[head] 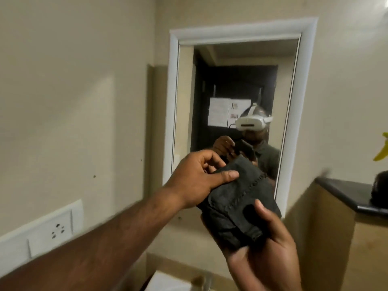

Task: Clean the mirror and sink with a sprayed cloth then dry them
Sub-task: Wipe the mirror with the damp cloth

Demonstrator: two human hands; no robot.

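A folded dark grey cloth (pixel 237 198) is held up in front of the mirror (pixel 235 80), which hangs on the beige wall in a white frame. My left hand (pixel 197 179) grips the cloth's upper left edge, thumb lying across the top. My right hand (pixel 270 244) cups the cloth from below, thumb pressed on its lower right part. The mirror reflects both hands, the cloth and a person wearing a white headset. A white edge of the sink (pixel 165 282) and a blurred tap (pixel 204 280) show at the bottom of the view.
A white socket plate (pixel 50 229) sits on the left wall. At the right, a dark counter top (pixel 346 192) on a wooden cabinet carries a dark object (pixel 380 187). A yellow item (pixel 383 150) hangs at the right edge.
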